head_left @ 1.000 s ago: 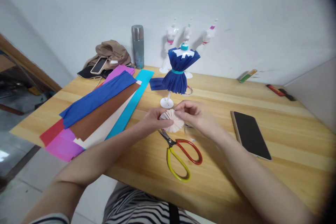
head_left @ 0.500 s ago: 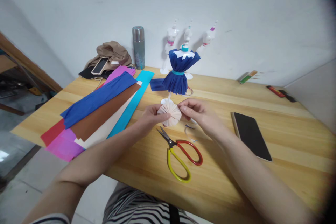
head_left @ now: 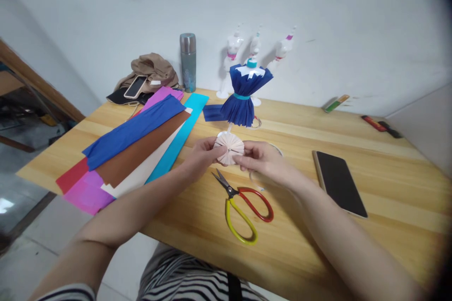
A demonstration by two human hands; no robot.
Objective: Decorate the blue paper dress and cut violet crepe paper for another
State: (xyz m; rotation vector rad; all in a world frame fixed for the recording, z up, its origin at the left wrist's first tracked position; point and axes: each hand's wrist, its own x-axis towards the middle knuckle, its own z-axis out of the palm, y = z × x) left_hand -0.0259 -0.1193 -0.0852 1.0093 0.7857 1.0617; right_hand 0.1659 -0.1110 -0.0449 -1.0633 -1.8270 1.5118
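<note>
Between my two hands is a round pleated rosette of pale cream paper point(head_left: 229, 140), spread out like a full fan. My left hand point(head_left: 205, 155) pinches its left side, thumb on top. On the right side my right hand point(head_left: 259, 156) grips the rosette's edge, thumb in front and the other fingers partly hidden behind. Just beyond stands a small mannequin in a dark blue pleated paper dress point(head_left: 243, 94) with a turquoise band at the waist. Scissors point(head_left: 231, 193) with one red and one yellow handle lie below my hands, blades slightly apart.
Strips of coloured crepe paper point(head_left: 141, 146) lie overlapped at left. A flask point(head_left: 188, 63), a brown cloth bundle point(head_left: 155, 70) and white figures point(head_left: 234, 44) stand along the wall. A dark phone or tablet point(head_left: 339, 183) lies at right; a green tube point(head_left: 336, 103) is at the back.
My right hand has moved in from the rosette's edge, its thumb now lower and over the paper. The rosette has turned and tilted flatter, showing a dark slit near its centre.
</note>
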